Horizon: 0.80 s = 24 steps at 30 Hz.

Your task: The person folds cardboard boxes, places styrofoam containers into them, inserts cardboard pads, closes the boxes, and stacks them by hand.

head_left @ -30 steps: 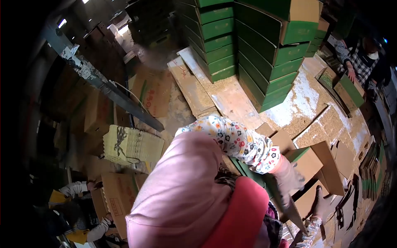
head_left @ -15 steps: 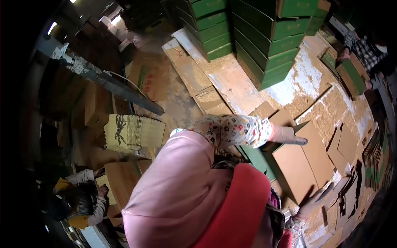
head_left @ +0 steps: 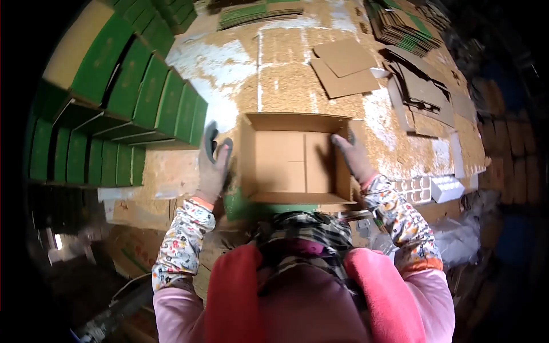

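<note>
An open-topped cardboard box stands in front of me at the table's near edge, its bare brown bottom facing up. My right hand grips its right wall, thumb over the rim and fingers on the outside. Just off the left wall is my left hand, thumb and fingers apart with nothing between them. Both hands wear dark coverings on the fingers. Green card shows under the box's near left corner.
Tall stacks of green boxes rise at the left. Flat cardboard pieces lie beyond the box, with folded cardboard and a green-brown pile farther right. White trays sit at the right edge of the worn table.
My view has swung from the left side round to face the table. The box now sits squarely before me, and my left hand has come off it to its left side.
</note>
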Tool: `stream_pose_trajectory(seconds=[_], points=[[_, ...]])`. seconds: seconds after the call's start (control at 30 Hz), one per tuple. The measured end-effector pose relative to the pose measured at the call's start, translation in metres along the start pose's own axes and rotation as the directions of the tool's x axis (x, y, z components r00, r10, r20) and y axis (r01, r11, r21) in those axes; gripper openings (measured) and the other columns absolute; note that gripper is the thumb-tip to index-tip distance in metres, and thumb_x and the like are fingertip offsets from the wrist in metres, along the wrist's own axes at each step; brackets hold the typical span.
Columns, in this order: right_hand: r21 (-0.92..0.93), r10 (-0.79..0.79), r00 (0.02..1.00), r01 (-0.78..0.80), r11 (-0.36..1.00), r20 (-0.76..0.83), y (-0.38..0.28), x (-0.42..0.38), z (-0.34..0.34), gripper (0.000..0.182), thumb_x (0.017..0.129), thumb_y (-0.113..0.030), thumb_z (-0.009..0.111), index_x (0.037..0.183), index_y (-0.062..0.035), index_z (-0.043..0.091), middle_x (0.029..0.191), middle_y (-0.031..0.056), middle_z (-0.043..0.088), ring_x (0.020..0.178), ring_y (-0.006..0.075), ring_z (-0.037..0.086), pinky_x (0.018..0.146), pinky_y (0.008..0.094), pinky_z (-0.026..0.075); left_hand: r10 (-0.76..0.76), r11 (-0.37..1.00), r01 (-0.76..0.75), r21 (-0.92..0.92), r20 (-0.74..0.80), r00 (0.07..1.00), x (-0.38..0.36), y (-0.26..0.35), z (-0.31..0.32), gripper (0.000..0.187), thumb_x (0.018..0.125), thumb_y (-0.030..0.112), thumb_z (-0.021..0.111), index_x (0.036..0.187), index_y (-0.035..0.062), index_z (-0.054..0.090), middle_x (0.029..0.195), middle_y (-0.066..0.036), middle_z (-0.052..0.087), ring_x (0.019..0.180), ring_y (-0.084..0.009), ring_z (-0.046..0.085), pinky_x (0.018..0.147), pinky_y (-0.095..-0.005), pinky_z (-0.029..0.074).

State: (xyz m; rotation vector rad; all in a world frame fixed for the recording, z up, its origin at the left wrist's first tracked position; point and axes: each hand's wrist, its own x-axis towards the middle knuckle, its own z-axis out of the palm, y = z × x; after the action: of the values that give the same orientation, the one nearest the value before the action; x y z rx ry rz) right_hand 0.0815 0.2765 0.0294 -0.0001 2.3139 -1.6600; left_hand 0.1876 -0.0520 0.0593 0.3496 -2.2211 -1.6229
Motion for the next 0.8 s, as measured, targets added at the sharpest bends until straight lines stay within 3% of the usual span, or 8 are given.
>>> stream_pose_trajectory(seconds=[0.17,0.2,0.23,0.4,0.5,0.57,0.63,0.8], points=[[-0.064,-0.196,0.932,0.225,0.972,0.306,0.029,0.031,-0.016,0.049,0.096,-0.031,0.049,0.131,0.0037,0.044,0.12,0.0217,0.056,0.114,0.0287,0.053,0.097,0.0325,0.041,0.052,0.802,-0.146,0.579,0.176,0.983,0.04,-0.002,0.033,0.049,0.079,0.01,0.063,0.124,0.0013,0.046,0.116,-0.024,0.047,0.108,-0.0417,0.047,0.097,-0.0418,0.039],[0.472,0.26,0.882,-0.437,0.766,0.394,0.028,0.056,-0.035,0.042,0.095,-0.028,0.049,0.123,0.0039,0.051,0.103,0.0168,0.062,0.092,0.0216,0.061,0.081,0.0294,0.049,0.044,0.794,-0.145,0.59,0.182,0.982,0.041,-0.005,0.035,0.049,0.079,0.01,0.063,0.124,0.0013,0.046,0.115,-0.024,0.048,0.108,-0.0415,0.047,0.097,-0.0418,0.04],[0.011,-0.117,0.993,0.118,0.993,-0.031,0.038,0.069,-0.052,0.04,0.093,-0.026,0.052,0.115,0.0072,0.055,0.09,0.0127,0.064,0.073,0.0176,0.06,0.069,0.0279,0.049,0.024,0.783,-0.137,0.607,0.191,0.981,0.035,0.0,0.035,0.048,0.078,0.009,0.062,0.123,0.0014,0.046,0.115,-0.024,0.048,0.108,-0.0413,0.048,0.096,-0.0418,0.04],[-0.577,0.323,0.943,-0.223,0.786,0.076,0.117,0.177,-0.104,0.063,0.077,-0.041,0.073,0.097,0.0175,0.06,0.075,0.0167,0.066,0.07,0.0206,0.065,0.061,0.0291,0.051,0.026,0.742,-0.093,0.664,0.11,0.994,0.024,-0.003,0.042,0.044,0.078,0.001,0.06,0.12,0.0009,0.049,0.112,-0.019,0.054,0.105,-0.0372,0.052,0.092,-0.0374,0.042],[0.23,0.431,0.893,-0.45,0.863,0.132,0.161,0.215,-0.129,0.035,0.076,-0.02,0.077,0.087,0.0109,0.065,0.076,0.0136,0.065,0.066,0.0142,0.061,0.056,0.0259,0.048,-0.017,0.772,-0.056,0.633,0.108,0.994,0.028,0.003,0.047,0.044,0.077,0.002,0.061,0.12,0.0004,0.049,0.116,-0.021,0.05,0.107,-0.0403,0.05,0.092,-0.0403,0.042],[0.721,0.282,0.953,-0.121,0.682,-0.107,0.169,0.219,-0.136,0.018,0.082,-0.006,0.068,0.089,0.0093,0.061,0.078,0.009,0.062,0.061,0.0156,0.057,0.059,0.0251,0.05,-0.024,0.778,-0.062,0.625,0.128,0.991,0.032,0.004,0.05,0.044,0.077,0.002,0.061,0.12,0.0003,0.049,0.115,-0.021,0.051,0.106,-0.0397,0.051,0.092,-0.0401,0.043],[-0.013,-0.186,0.922,0.194,0.981,-0.341,0.221,0.226,-0.141,0.026,0.085,-0.022,0.064,0.085,0.0045,0.064,0.066,0.0078,0.059,0.059,0.0167,0.056,0.058,0.0289,0.048,-0.032,0.779,-0.067,0.624,0.145,0.989,0.029,0.004,0.046,0.044,0.077,0.002,0.061,0.119,0.0006,0.049,0.114,-0.02,0.052,0.105,-0.0391,0.052,0.091,-0.0403,0.043],[0.01,0.531,0.813,-0.549,0.836,0.239,0.186,0.232,-0.1,0.066,0.08,-0.061,0.059,0.081,0.0054,0.068,0.077,0.0162,0.067,0.07,0.0269,0.062,0.065,0.0375,0.048,0.05,0.821,-0.079,0.565,0.067,0.997,0.025,0.005,0.051,0.036,0.08,0.01,0.056,0.115,0.0022,0.051,0.111,-0.023,0.051,0.098,-0.0405,0.054,0.086,-0.0448,0.044]])
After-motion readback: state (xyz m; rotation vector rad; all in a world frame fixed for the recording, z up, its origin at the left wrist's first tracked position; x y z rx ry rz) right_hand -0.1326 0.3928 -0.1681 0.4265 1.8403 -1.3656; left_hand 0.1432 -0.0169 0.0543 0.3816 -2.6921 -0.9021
